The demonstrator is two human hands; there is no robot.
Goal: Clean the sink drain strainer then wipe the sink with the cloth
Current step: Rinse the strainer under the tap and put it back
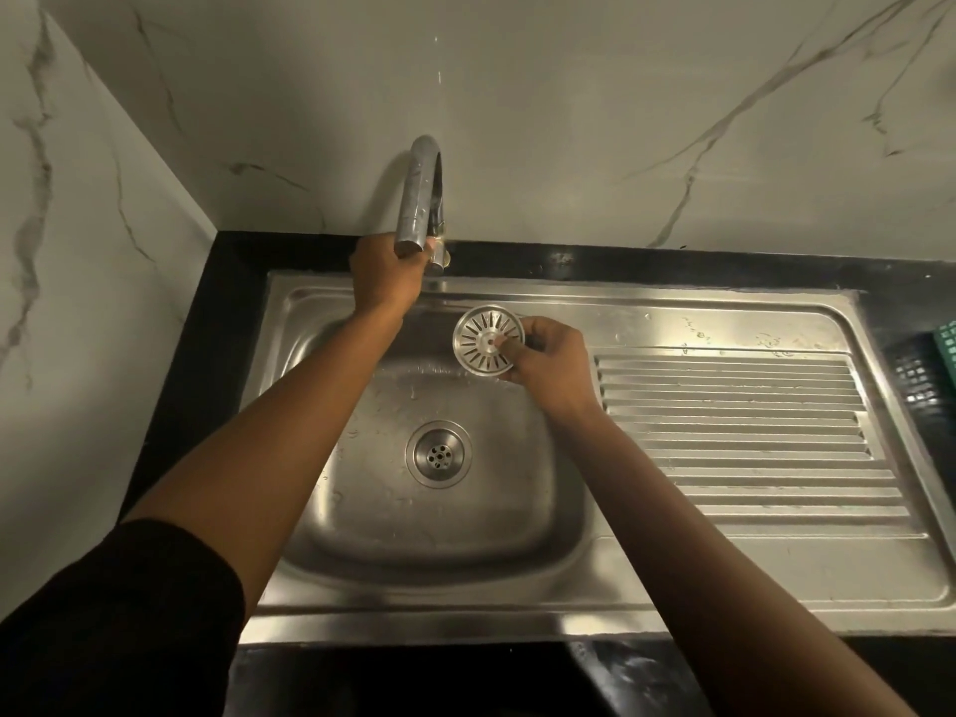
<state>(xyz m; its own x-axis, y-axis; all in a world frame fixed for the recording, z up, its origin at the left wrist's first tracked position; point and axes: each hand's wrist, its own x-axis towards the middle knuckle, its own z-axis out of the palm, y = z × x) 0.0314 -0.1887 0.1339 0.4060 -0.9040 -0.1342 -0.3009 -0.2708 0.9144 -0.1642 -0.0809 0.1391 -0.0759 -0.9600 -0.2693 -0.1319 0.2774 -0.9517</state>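
Strainer (488, 340) held above sink (517, 587), drain (438, 454) uncovered.

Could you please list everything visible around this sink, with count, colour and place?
strainer: one, silver, held above the basin's far edge
drain: one, silver, basin floor, uncovered
sink: one, steel, set in the counter, ribbed drainboard to the right
tap: one, chrome, behind the basin
counter: one, black, around the sink
basket: one, green, far right edge, mostly cut off
wall: marble-look, white with grey veins
hands: left hand at the tap's base; right hand gripping the strainer
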